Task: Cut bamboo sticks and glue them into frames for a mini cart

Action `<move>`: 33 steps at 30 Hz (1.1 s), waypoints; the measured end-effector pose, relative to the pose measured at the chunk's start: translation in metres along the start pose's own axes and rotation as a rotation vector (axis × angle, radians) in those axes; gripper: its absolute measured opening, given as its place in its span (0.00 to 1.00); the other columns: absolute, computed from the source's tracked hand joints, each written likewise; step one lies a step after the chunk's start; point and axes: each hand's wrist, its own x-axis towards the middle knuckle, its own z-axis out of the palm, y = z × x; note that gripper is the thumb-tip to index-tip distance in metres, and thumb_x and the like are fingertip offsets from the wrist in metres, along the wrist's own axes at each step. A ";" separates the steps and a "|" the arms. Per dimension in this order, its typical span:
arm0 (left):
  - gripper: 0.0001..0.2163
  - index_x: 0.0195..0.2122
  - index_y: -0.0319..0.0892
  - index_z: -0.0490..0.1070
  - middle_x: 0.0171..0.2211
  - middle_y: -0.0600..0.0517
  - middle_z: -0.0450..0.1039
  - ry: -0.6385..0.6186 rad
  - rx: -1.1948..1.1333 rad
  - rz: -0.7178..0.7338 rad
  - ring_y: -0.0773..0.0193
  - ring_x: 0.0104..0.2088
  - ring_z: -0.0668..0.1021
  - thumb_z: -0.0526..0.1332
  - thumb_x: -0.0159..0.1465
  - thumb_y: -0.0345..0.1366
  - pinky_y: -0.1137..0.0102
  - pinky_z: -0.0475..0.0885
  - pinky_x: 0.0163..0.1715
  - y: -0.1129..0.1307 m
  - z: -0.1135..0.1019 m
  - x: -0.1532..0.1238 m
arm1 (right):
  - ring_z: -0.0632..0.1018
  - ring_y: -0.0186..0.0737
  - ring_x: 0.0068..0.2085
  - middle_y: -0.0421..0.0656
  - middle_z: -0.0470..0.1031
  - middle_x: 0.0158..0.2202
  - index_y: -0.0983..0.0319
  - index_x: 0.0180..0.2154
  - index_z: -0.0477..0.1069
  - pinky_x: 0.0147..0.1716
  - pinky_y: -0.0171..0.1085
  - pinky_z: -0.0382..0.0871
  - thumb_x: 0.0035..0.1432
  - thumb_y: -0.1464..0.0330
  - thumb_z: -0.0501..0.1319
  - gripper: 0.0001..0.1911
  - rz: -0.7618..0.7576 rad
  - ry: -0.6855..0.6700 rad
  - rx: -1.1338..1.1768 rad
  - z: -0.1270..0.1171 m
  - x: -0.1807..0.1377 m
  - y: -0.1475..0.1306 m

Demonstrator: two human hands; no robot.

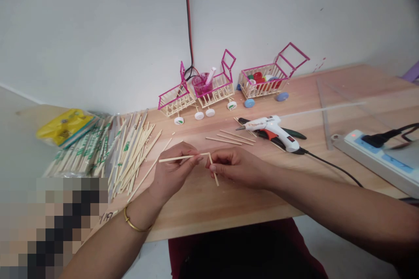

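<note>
Glue gun: lay beyond my right hand.
Held sticks: pale, met cornerwise.
Fingers: clamped, left hand and right each on one.

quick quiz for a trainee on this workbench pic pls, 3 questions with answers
1. True or false: the white glue gun is held in the right hand.
2. Multiple choice: what colour are the wheels on the rightmost cart?
a) white
b) blue
c) green
3. Fill in the missing word: the stick in the left hand and the stick in the right hand meet to form a ____, not a straight line.

Key:
1. False. It lies on the table; the right hand pinches a thin stick.
2. b
3. corner
</note>
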 end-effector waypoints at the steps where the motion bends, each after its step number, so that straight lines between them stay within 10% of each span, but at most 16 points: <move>1: 0.02 0.30 0.40 0.74 0.27 0.52 0.74 0.001 0.003 -0.001 0.69 0.28 0.75 0.65 0.59 0.31 0.74 0.69 0.29 0.000 0.000 0.000 | 0.61 0.29 0.26 0.35 0.60 0.24 0.63 0.29 0.68 0.27 0.31 0.54 0.60 0.65 0.57 0.09 0.001 0.000 -0.001 0.000 0.000 0.000; 20: 0.05 0.32 0.40 0.74 0.27 0.54 0.74 -0.016 0.130 -0.130 0.69 0.27 0.74 0.67 0.57 0.35 0.75 0.67 0.28 0.007 -0.003 0.001 | 0.66 0.31 0.28 0.36 0.67 0.25 0.62 0.32 0.71 0.29 0.32 0.59 0.58 0.66 0.58 0.07 -0.011 0.080 -0.051 0.003 0.001 0.001; 33: 0.08 0.30 0.40 0.75 0.28 0.54 0.74 0.047 -0.588 -0.396 0.69 0.29 0.75 0.72 0.50 0.31 0.75 0.69 0.30 -0.011 0.003 0.000 | 0.65 0.30 0.27 0.35 0.65 0.26 0.61 0.34 0.70 0.27 0.30 0.58 0.58 0.63 0.60 0.07 -0.033 0.079 0.022 0.006 -0.002 -0.003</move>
